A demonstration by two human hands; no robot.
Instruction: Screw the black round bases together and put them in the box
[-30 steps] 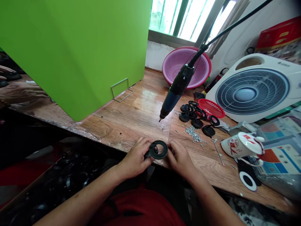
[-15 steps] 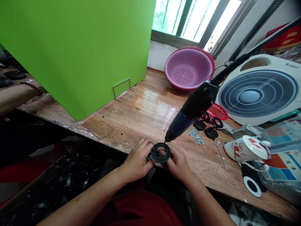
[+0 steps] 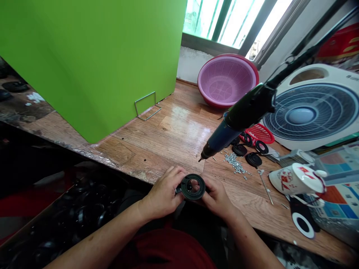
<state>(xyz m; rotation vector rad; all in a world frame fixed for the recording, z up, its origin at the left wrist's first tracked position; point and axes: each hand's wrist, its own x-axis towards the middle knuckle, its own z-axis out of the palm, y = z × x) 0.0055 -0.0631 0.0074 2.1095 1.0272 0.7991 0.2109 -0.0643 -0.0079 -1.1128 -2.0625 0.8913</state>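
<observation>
Left hand (image 3: 165,192) and right hand (image 3: 218,196) curled, gripping black ring (image 3: 193,195), by table edge (image 3: 144,175), apart from power screwdriver (image 3: 238,118)

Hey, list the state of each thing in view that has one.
Black plastic ring, held at both sides
Left hand, gripping its left
Right hand, gripping its right
Blue-and-black cylindrical screwdriver, hanging tip down
Small silvery metal pieces, heaped loose
White red-patterned mug, lidded
White boxy fan, on or off unclear
</observation>
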